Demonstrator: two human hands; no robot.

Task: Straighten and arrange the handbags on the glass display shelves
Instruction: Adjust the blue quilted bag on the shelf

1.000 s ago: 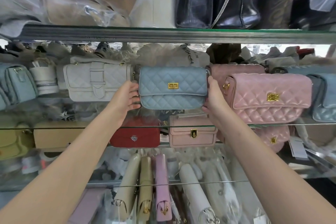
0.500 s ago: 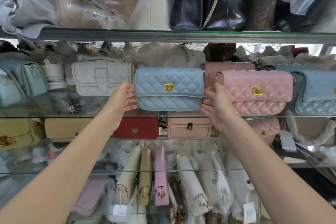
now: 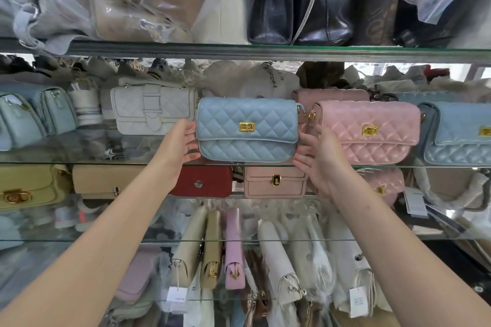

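Observation:
A light blue quilted handbag (image 3: 247,127) with a gold clasp stands upright on the middle glass shelf (image 3: 79,163), front facing me. My left hand (image 3: 180,143) rests against its left end, fingertips touching the side. At the bag's lower right corner my right hand (image 3: 318,164) has its fingers spread and relaxed, and they barely touch the bag. A pink quilted handbag (image 3: 366,130) stands directly to the right, and a white quilted handbag (image 3: 151,109) to the left, set further back.
Another light blue quilted bag (image 3: 462,135) stands at the far right. The shelf below holds a red bag (image 3: 204,183), a pink box bag (image 3: 273,183), a beige bag (image 3: 106,180) and a yellow bag (image 3: 26,186). Black bags (image 3: 271,2) and plastic-wrapped bags fill the top shelf.
The blue bag has settled onto the glass shelf. My right hand has let go of its right end and dropped lower with fingers spread. My left hand stays at the left end.

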